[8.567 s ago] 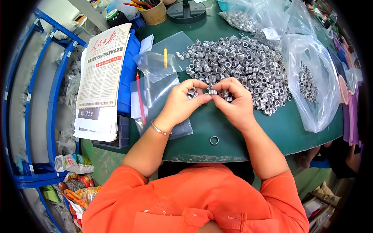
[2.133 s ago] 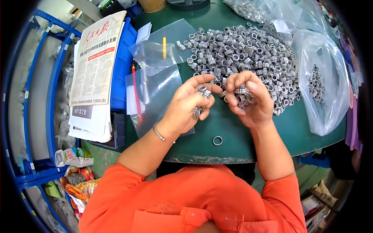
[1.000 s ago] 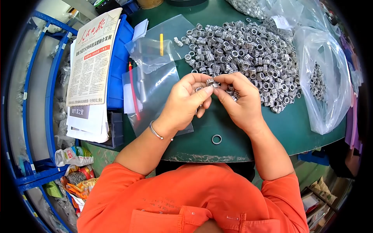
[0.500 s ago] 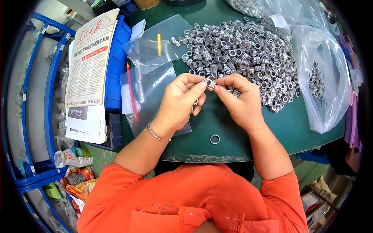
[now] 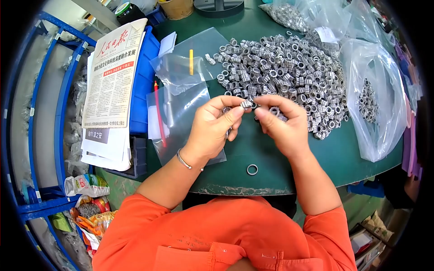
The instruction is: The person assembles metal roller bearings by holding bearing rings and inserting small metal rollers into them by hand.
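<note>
My left hand [image 5: 212,128] pinches a small grey metal slotted ring [image 5: 246,104], like a needle roller bearing cage, between thumb and forefinger. Its other fingers curl underneath around another grey piece, mostly hidden. Close against the ring's right side is my right hand [image 5: 287,124], thumb and forefinger nearly together and slightly blurred. What sits between those fingertips is unclear. More slotted rings show in the gap behind its thumb; whether they are held cannot be told. A large pile of the same rings [image 5: 280,63] lies beyond both hands. One plain, smoother ring [image 5: 252,169] lies near the table's front edge.
Clear plastic bags [image 5: 181,117] lie on the green table [image 5: 226,178] with a red pen [image 5: 159,113] and a yellow stick [image 5: 191,62]. A newspaper [image 5: 110,77] leans on a blue bin [image 5: 147,77]. Right stands an open plastic bag [image 5: 377,140] holding more rings.
The view has shifted, so the table sits slightly lower. My right fingertips have moved a little along the ring and now blur; the ring has turned in my left fingers.
</note>
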`<state>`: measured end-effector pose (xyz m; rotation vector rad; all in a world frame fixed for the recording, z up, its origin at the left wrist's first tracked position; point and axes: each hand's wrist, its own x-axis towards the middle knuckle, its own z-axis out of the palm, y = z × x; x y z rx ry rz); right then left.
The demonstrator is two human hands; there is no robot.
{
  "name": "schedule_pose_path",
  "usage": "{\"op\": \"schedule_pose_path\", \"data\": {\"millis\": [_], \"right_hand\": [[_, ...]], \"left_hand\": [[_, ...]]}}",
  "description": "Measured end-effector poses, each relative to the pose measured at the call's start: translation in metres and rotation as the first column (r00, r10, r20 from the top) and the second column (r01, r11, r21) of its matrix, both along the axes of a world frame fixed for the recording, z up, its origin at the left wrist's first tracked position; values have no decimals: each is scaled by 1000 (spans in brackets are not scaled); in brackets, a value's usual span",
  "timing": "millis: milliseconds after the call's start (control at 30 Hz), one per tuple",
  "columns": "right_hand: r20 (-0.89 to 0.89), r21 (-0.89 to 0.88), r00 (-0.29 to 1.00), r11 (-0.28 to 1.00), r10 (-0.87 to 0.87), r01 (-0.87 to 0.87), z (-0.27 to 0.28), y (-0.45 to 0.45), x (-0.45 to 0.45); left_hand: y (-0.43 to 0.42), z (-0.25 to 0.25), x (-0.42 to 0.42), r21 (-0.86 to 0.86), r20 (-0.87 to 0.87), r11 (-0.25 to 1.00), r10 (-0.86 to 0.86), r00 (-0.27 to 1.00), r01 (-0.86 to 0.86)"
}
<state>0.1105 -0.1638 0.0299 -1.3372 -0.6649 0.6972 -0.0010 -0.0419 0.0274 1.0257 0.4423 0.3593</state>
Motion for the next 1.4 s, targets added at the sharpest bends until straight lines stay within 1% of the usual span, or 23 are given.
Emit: {"op": "schedule_pose_path", "data": {"millis": [33, 67, 100, 233, 267, 300, 400, 500, 533, 567, 600, 733, 900, 1033, 1067, 1100, 1133, 1167, 1200, 1233, 1300, 1367, 1400], "right_hand": [[250, 67, 967, 997, -56, 41, -3, 4, -5], [468, 59, 880, 997, -76, 55, -6, 5, -4], [495, 47, 866, 998, -69, 53, -6, 6, -6], [502, 72, 856, 992, -129, 107, -10, 7, -2], [517, 91, 842, 988, -155, 126, -10, 7, -1], [516, 90, 842, 988, -155, 126, -9, 7, -1], [558, 89, 812, 986, -169, 145, -7, 7, -3], [566, 100, 811, 989, -150, 113, -8, 7, -6], [564, 81, 808, 985, -172, 153, -7, 8, -8], [562, 61, 804, 979, -194, 193, -6, 9, -8], [572, 59, 801, 983, -175, 173, -9, 9, -6], [562, 70, 812, 987, -157, 142, -9, 8, -5], [558, 93, 809, 983, -185, 160, -8, 7, -4], [588, 86, 791, 986, -168, 145, -8, 6, -3], [424, 65, 897, 992, -127, 110, -8, 5, -2], [243, 50, 967, 996, -82, 72, -8, 4, -2], [-103, 85, 995, 996, 20, -11, -6, 1, 2], [-428, 147, 893, 986, 135, -79, -4, -2, 5], [-543, 206, 823, 977, 164, -59, -4, -2, 7], [-637, 267, 743, 963, 202, -33, -3, -1, 9], [-644, 300, 727, 953, 237, -45, -9, -2, 13], [-710, 362, 628, 930, 320, -65, -9, -3, 15], [-734, 381, 577, 921, 358, -88, -11, -4, 17]], "left_hand": [[0, 0, 0, -1, 0, 1000, -1, 1000, 1], [-1, -1, 0, 12, -6, 1000, -25, 1000, 25], [-1, -2, -1, 24, -13, 999, -49, 999, 49], [0, -3, 1, -17, -4, 997, -76, 997, 76], [0, -1, 1, -30, -32, 995, -91, 995, 91], [0, 0, 1, -43, -60, 994, -108, 992, 105], [-2, -1, 0, -59, -51, 990, -129, 990, 126], [0, -7, 0, -54, -61, 985, -167, 984, 164], [0, -6, -1, -56, -62, 985, -167, 984, 163], [2, -4, -1, -119, -36, 975, -193, 981, 188], [2, -3, -1, -180, -7, 961, -217, 976, 212], [2, -3, -1, -235, -24, 950, -216, 976, 204], [4, -3, -2, -315, 56, 911, -262, 964, 266], [6, -4, -3, -367, 93, 882, -281, 955, 295], [5, 0, -2, -396, 56, 885, -242, 969, 244], [4, 2, -1, -422, 19, 886, -204, 979, 193], [3, 2, -1, -421, 21, 886, -205, 978, 195], [4, 2, 0, -429, -13, 884, -210, 978, 184], [6, 3, 1, -434, -46, 884, -214, 976, 173], [7, 4, 2, -421, -34, 889, -213, 976, 179], [7, 3, 0, -419, -46, 883, -252, 967, 210], [7, 3, 0, -418, -55, 887, -242, 969, 198], [7, -1, 0, -523, -24, 840, -183, 983, 144]]}}
